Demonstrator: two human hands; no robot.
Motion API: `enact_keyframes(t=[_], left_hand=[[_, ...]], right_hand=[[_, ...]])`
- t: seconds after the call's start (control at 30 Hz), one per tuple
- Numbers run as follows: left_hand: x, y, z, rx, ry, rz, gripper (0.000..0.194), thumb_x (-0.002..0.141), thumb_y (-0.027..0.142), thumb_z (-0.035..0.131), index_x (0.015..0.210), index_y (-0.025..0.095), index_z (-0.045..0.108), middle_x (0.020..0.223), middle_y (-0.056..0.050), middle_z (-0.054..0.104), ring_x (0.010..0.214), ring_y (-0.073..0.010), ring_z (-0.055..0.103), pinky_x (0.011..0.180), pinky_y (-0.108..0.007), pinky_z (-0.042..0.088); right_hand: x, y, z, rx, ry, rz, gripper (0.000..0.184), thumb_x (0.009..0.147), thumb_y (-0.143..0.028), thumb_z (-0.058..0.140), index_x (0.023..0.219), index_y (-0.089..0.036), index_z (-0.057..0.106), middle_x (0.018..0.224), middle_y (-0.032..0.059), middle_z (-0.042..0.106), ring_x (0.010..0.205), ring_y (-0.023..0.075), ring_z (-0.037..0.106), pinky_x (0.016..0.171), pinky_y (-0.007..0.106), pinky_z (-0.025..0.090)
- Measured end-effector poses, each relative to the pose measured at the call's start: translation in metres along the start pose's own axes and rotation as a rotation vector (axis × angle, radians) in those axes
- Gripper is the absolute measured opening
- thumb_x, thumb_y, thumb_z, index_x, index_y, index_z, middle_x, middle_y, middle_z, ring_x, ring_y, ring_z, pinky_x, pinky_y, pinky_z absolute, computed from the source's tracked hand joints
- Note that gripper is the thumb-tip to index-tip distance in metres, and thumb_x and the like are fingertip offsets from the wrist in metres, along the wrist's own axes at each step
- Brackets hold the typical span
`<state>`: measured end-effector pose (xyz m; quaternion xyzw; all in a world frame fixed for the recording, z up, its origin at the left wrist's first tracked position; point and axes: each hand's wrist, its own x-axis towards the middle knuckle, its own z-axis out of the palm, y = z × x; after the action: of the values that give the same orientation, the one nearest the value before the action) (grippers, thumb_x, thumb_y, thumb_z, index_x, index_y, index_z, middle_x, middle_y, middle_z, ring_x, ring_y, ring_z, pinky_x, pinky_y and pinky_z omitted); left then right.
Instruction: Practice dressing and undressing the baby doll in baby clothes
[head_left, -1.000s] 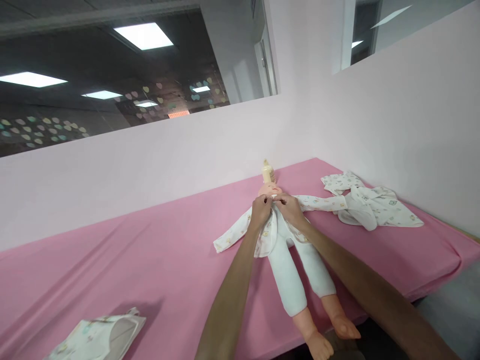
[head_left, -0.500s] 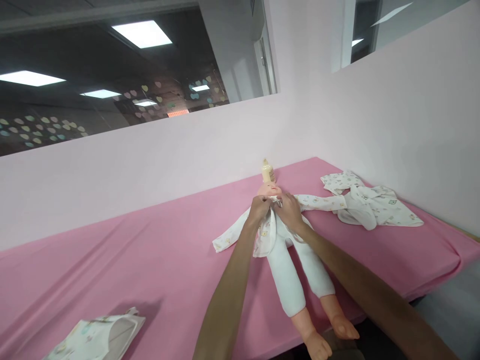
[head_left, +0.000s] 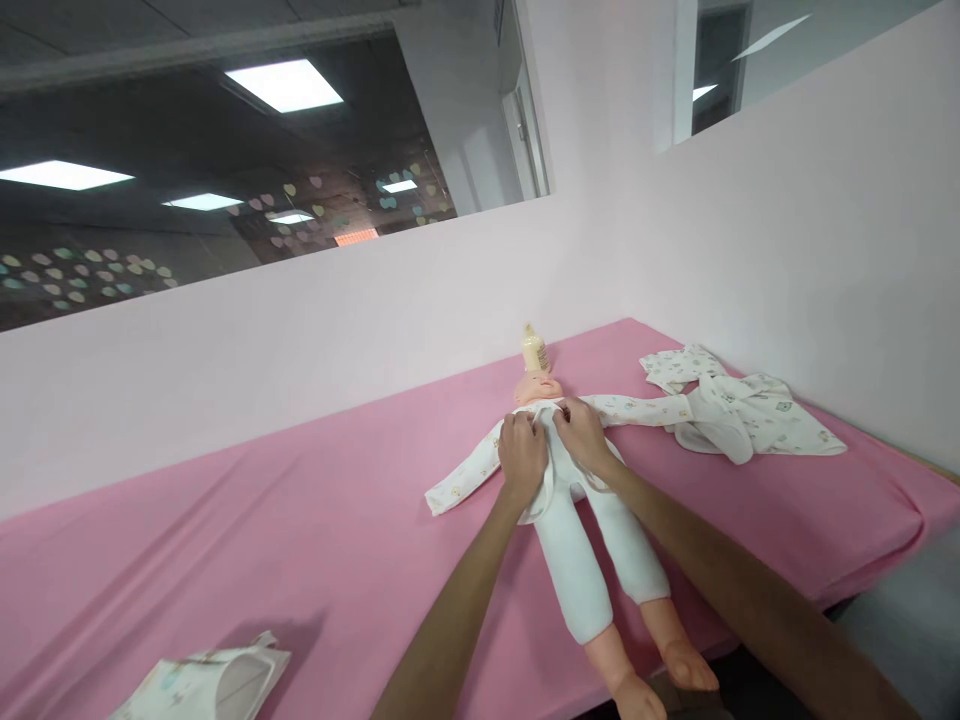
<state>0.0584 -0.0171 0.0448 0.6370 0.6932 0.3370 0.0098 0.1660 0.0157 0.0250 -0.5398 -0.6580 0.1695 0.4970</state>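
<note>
A baby doll (head_left: 538, 386) lies on its back on the pink-covered table, its head toward the wall and its bare feet toward me. It wears a white patterned baby shirt (head_left: 469, 477), with both sleeves stretched out to the sides. My left hand (head_left: 523, 452) has its fingers closed on the shirt's front at the chest. Beside it, my right hand (head_left: 583, 432) pinches the other front edge near the neck. The doll's white cloth body and legs (head_left: 574, 570) show below. My fingers partly hide the shirt's front edges.
A cream bottle (head_left: 535, 350) stands behind the doll's head, near the wall. Crumpled white printed baby clothes (head_left: 757, 415) lie on the right, touching a sleeve end. Another folded printed cloth (head_left: 206, 685) sits at the front left of the pink sheet (head_left: 300, 540).
My left hand has moved down slightly from the neck to the chest, its back turned more toward me. My right hand stays near the collar. More of the doll's face and neck shows.
</note>
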Motion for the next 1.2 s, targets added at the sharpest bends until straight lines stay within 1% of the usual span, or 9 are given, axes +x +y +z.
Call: enact_keyframes(t=[0.07, 0.17, 0.23, 0.33, 0.47, 0.57, 0.87, 1.03, 1.2], left_hand=[[-0.004, 0.000, -0.007, 0.060, -0.064, -0.046, 0.018, 0.088, 0.029, 0.043, 0.091, 0.017, 0.057, 0.102, -0.012, 0.062, 0.093, -0.0253, 0.058, 0.076, -0.033, 0.038], [-0.006, -0.001, -0.015, 0.110, -0.159, -0.060, 0.016, 0.087, 0.027, 0.043, 0.077, 0.019, 0.052, 0.088, -0.008, 0.063, 0.084, -0.0233, 0.059, 0.069, -0.031, 0.035], [-0.006, -0.002, -0.017, 0.110, -0.172, -0.037, 0.018, 0.088, 0.023, 0.041, 0.072, 0.020, 0.049, 0.081, -0.005, 0.063, 0.078, -0.0213, 0.058, 0.066, -0.030, 0.033], [-0.008, 0.000, -0.014, 0.074, -0.114, 0.014, 0.020, 0.090, 0.024, 0.039, 0.073, 0.021, 0.046, 0.082, -0.005, 0.062, 0.077, -0.0207, 0.056, 0.066, -0.031, 0.033], [-0.010, 0.006, -0.005, 0.050, 0.009, 0.098, 0.018, 0.093, 0.022, 0.037, 0.080, 0.020, 0.050, 0.090, -0.007, 0.063, 0.087, -0.0217, 0.056, 0.074, -0.032, 0.037], [-0.010, 0.008, 0.001, 0.033, 0.038, 0.138, 0.014, 0.093, 0.020, 0.039, 0.087, 0.019, 0.053, 0.092, -0.008, 0.062, 0.093, -0.0226, 0.055, 0.079, -0.033, 0.039], [-0.011, 0.004, 0.010, 0.115, 0.108, 0.335, 0.018, 0.089, 0.008, 0.039, 0.092, 0.017, 0.055, 0.095, -0.010, 0.059, 0.094, -0.0233, 0.052, 0.085, -0.037, 0.042], [-0.011, 0.000, 0.014, 0.115, 0.185, 0.450, 0.014, 0.089, 0.010, 0.043, 0.091, 0.017, 0.055, 0.091, -0.008, 0.060, 0.089, -0.0226, 0.053, 0.079, -0.037, 0.044], [-0.011, -0.002, 0.017, 0.050, 0.251, 0.484, 0.012, 0.090, 0.011, 0.045, 0.086, 0.018, 0.054, 0.086, -0.006, 0.060, 0.084, -0.0205, 0.054, 0.074, -0.033, 0.043]], right_hand=[[-0.004, 0.003, -0.002, 0.008, 0.001, -0.006, 0.014, 0.077, -0.016, 0.044, 0.069, -0.018, 0.056, 0.072, 0.0011, 0.060, 0.068, 0.0146, 0.049, 0.066, 0.025, 0.032], [-0.012, 0.008, -0.005, -0.054, 0.023, -0.013, 0.011, 0.073, -0.014, 0.046, 0.070, -0.018, 0.057, 0.073, 0.0021, 0.059, 0.073, 0.0161, 0.049, 0.070, 0.027, 0.032], [-0.017, 0.009, -0.007, -0.077, 0.043, -0.007, 0.012, 0.074, -0.014, 0.047, 0.069, -0.018, 0.057, 0.074, 0.0030, 0.059, 0.075, 0.0170, 0.048, 0.071, 0.027, 0.033], [-0.021, 0.008, -0.010, 0.014, 0.062, 0.017, 0.013, 0.076, -0.017, 0.046, 0.069, -0.018, 0.057, 0.076, 0.0031, 0.060, 0.075, 0.0169, 0.049, 0.071, 0.028, 0.034], [-0.024, 0.003, -0.015, 0.270, 0.068, 0.037, 0.014, 0.080, -0.022, 0.047, 0.077, -0.018, 0.060, 0.084, 0.0030, 0.064, 0.080, 0.0165, 0.054, 0.075, 0.027, 0.039], [-0.024, -0.001, -0.017, 0.360, 0.052, 0.047, 0.016, 0.082, -0.025, 0.047, 0.080, -0.018, 0.061, 0.082, 0.0017, 0.065, 0.078, 0.0160, 0.056, 0.074, 0.027, 0.040], [-0.025, 0.003, -0.014, 0.357, 0.044, 0.034, 0.021, 0.085, -0.028, 0.047, 0.083, -0.017, 0.064, 0.082, 0.0037, 0.068, 0.077, 0.0169, 0.058, 0.073, 0.028, 0.042], [-0.025, 0.005, -0.012, 0.350, 0.045, 0.002, 0.020, 0.085, -0.027, 0.049, 0.086, -0.018, 0.066, 0.085, 0.0035, 0.069, 0.080, 0.0177, 0.059, 0.076, 0.029, 0.043], [-0.026, 0.004, -0.012, 0.354, 0.032, 0.002, 0.019, 0.084, -0.028, 0.051, 0.085, -0.019, 0.067, 0.086, 0.0042, 0.070, 0.082, 0.0189, 0.060, 0.077, 0.031, 0.044]])
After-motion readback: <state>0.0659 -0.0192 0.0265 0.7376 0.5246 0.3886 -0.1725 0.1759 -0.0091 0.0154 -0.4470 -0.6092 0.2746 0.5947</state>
